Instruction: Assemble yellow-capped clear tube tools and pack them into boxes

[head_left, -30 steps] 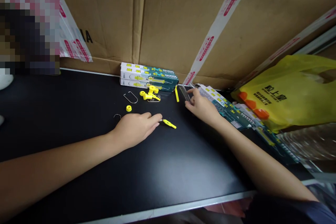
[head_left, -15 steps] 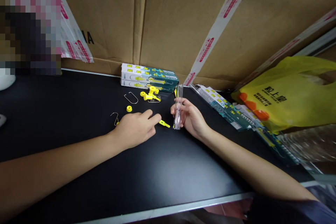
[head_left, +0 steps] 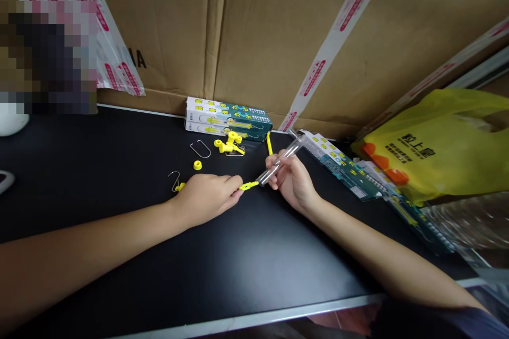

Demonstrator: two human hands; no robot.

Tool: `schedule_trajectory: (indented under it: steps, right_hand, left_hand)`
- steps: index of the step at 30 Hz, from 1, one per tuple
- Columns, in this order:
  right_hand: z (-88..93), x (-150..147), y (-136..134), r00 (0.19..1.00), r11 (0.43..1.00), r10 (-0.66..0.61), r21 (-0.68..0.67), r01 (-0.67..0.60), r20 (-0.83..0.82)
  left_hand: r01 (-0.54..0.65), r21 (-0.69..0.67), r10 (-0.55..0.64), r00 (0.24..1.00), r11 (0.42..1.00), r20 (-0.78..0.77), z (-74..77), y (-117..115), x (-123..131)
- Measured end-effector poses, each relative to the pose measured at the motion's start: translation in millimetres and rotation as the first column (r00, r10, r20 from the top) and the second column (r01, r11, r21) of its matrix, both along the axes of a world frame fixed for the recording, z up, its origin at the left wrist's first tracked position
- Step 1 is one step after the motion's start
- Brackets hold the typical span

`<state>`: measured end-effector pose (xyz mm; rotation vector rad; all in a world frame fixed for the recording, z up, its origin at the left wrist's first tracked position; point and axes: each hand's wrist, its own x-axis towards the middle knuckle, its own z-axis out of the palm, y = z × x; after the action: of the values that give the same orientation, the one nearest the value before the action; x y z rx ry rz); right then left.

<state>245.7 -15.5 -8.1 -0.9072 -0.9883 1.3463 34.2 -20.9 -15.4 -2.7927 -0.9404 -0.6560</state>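
Observation:
My left hand (head_left: 210,196) is closed on a slim yellow plastic piece (head_left: 248,186) with a slot in it. The far tip of that piece meets the lower end of a clear plastic tube (head_left: 271,172); whether it is inside, I cannot tell. Fingers and thumb of my right hand (head_left: 293,180) grip the tube, which slants up to the right. Behind that hand is a yellow stick (head_left: 269,144). Near my left hand lie a small yellow cap (head_left: 198,165), a bent wire hook (head_left: 174,180) with a yellow part, and a metal wire loop (head_left: 200,149).
Several yellow plastic parts (head_left: 230,144) and a spring lie before two stacked printed boxes (head_left: 226,119). More printed boxes (head_left: 342,164) lie at right, beside a yellow plastic bag (head_left: 429,143). Cardboard (head_left: 254,37) walls the back of the black table (head_left: 238,275). White objects sit at far left.
The clear tube has tipped from upright to a slant, its top going right. My left fingers have closed on the yellow piece, whose tip now meets the tube's lower end.

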Motion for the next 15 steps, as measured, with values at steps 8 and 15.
schedule_trajectory:
  steps: [8, 15]
  right_hand:
    - [-2.4, 8, 7, 0.991, 0.997, -0.078, -0.013, 0.077, -0.112]
    - [2.7, 1, -5, 0.989, 0.991, 0.117, -0.056, -0.122, -0.090]
  left_hand:
    - [-0.024, 0.058, 0.015, 0.989, 0.998, 0.146, 1.9, 1, -1]
    - [-0.023, 0.066, 0.011, 0.986, 0.998, 0.168, 1.3, 2, -2]
